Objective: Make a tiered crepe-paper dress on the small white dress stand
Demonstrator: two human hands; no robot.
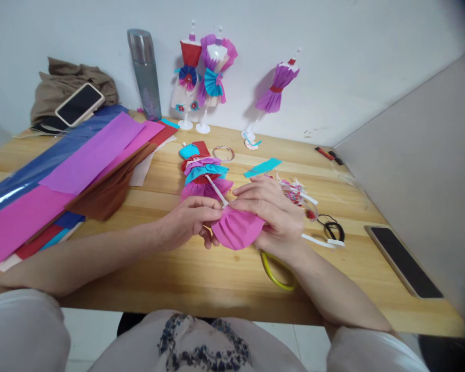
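Paper (237,231), pink: our left hand (189,219) pinches it by the stem (216,190); our right hand (276,214) holds its edge, presumably keeping folds bunched.

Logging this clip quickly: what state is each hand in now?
Left hand: closed, pinching the fan-shaped pink paper piece beside the thin white pole.
Right hand: closed, holding that piece's other side.

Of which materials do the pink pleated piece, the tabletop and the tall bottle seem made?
Pink pleated piece: probably crepe paper, matte, holding folds. Tabletop: probably wood, smooth, with visible grain. Tall bottle: silvery shine suggests metallic top; grey body's material unclear.
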